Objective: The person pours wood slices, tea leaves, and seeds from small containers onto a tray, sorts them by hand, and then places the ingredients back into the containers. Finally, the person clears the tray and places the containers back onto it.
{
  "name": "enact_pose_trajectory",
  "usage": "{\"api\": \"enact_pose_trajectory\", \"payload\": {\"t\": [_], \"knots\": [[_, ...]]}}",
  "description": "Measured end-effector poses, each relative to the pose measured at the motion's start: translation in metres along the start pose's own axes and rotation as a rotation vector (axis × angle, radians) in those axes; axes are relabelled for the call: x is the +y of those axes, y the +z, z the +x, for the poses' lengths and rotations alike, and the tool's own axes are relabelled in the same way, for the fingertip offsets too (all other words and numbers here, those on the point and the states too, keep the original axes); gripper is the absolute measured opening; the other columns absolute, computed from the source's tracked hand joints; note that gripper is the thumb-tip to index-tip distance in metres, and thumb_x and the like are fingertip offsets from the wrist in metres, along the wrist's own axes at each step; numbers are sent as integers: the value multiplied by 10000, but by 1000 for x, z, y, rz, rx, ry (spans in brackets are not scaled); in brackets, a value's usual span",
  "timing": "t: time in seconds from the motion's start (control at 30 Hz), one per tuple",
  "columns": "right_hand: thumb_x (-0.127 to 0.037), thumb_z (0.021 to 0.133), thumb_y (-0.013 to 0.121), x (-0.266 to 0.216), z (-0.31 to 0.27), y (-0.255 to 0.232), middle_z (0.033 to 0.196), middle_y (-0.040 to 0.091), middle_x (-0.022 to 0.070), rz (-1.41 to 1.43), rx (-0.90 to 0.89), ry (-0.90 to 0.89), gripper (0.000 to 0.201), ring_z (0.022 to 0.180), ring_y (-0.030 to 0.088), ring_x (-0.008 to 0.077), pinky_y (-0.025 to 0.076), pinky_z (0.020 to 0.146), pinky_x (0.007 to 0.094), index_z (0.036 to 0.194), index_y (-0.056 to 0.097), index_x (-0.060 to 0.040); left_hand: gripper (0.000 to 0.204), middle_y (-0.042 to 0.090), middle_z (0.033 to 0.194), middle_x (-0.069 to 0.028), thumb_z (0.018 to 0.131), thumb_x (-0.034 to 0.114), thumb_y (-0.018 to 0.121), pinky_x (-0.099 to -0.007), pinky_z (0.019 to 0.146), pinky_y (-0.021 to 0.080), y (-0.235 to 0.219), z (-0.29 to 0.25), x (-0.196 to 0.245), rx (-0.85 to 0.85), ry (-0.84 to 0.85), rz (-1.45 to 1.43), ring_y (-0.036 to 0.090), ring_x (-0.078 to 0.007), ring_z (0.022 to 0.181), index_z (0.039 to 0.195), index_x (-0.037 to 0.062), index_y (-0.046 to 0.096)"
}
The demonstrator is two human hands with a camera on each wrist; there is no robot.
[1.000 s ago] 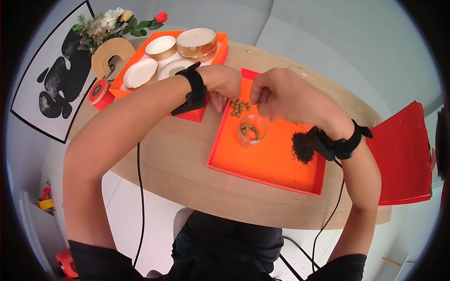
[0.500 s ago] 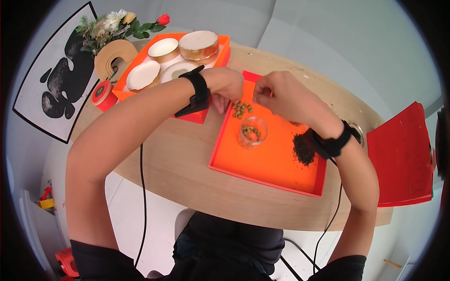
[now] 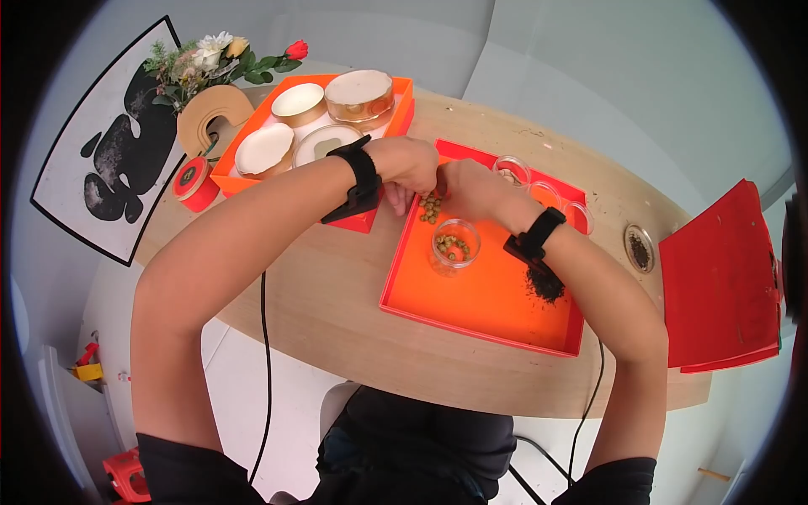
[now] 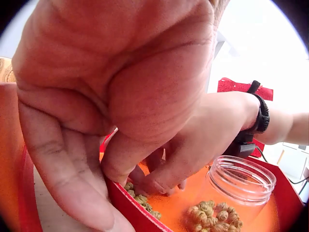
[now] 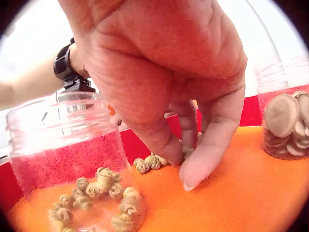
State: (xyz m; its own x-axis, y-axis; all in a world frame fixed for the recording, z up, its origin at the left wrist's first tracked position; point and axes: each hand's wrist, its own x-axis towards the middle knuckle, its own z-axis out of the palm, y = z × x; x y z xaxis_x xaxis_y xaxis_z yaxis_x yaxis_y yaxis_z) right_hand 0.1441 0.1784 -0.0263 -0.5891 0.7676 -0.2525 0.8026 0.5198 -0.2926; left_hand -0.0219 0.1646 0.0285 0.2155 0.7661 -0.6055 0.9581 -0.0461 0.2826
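Small green-gold rolled pellets (image 3: 431,209) lie in a loose pile against the left wall of a red-walled, orange-floored tray (image 3: 471,290), with more of them at the bottom of a clear jar (image 4: 246,188) standing upright and uncovered just beside the pile. My right grip (image 3: 475,187), a bare hand, reaches down to the pile with thumb and fingers drawn close together; the right wrist camera shows me a pellet between the tips, though I cannot tell whether it is pinched. My left grip (image 3: 412,164) clasps the tray's left wall near the pellets, thumb inside and fingers outside.

A heap of dark loose leaves (image 3: 545,286) lies toward the tray's right side, beside my right forearm. At the far side stands a second clear jar (image 5: 271,75) holding pale dried slices (image 5: 281,116), with more clear round vessels (image 3: 547,195) next to it.

On the pale wood counter (image 3: 337,311) at right, a small round dish (image 3: 628,242) bears dark leaves near a red panel (image 3: 720,278). At left, an orange box (image 3: 406,111) holds four pale containers; a red tin (image 3: 195,183) sits near its corner, flowers (image 3: 215,55) rise by a tan arched vase (image 3: 198,118), and a framed black-and-white picture (image 3: 114,164) leans beyond.
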Motion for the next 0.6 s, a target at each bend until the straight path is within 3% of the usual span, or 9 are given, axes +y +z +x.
{"api": "enact_pose_trajectory", "payload": {"t": [0.07,0.2,0.3,0.43,0.6], "knots": [[-69,818,818,3,1,7,936,786,263,-23,151,-148,209,882,810,397,643,749,463,986,771,47,353,857,971,-191,1112,187,642,-317,628,693,0,-2,-1,8,23,4,845,-230,769,1159,-145,753],[-60,819,803,1,0,4,957,791,262,39,117,-154,214,915,813,381,644,767,464,1002,773,47,362,855,980,-201,1107,190,651,-322,625,698,1,-3,0,20,18,6,847,-240,778,1163,-154,749],[-62,819,800,2,-5,0,957,796,248,196,60,-59,211,936,809,371,643,790,472,996,770,49,372,853,986,-206,1105,192,654,-324,620,701,1,-4,0,15,17,-20,849,-246,786,1167,-162,745],[-32,841,781,3,-15,-6,921,788,232,178,99,-74,191,845,807,359,634,743,434,1007,748,57,361,851,984,-209,1103,179,649,-320,632,703,0,-5,0,9,29,11,847,-244,782,1185,-160,742],[7,886,745,-33,-63,-58,899,765,200,235,104,12,176,804,796,325,613,695,425,1057,736,51,349,850,976,-213,1102,167,644,-313,639,700,0,5,-3,-23,17,13,845,-244,775,1196,-155,740]]}}
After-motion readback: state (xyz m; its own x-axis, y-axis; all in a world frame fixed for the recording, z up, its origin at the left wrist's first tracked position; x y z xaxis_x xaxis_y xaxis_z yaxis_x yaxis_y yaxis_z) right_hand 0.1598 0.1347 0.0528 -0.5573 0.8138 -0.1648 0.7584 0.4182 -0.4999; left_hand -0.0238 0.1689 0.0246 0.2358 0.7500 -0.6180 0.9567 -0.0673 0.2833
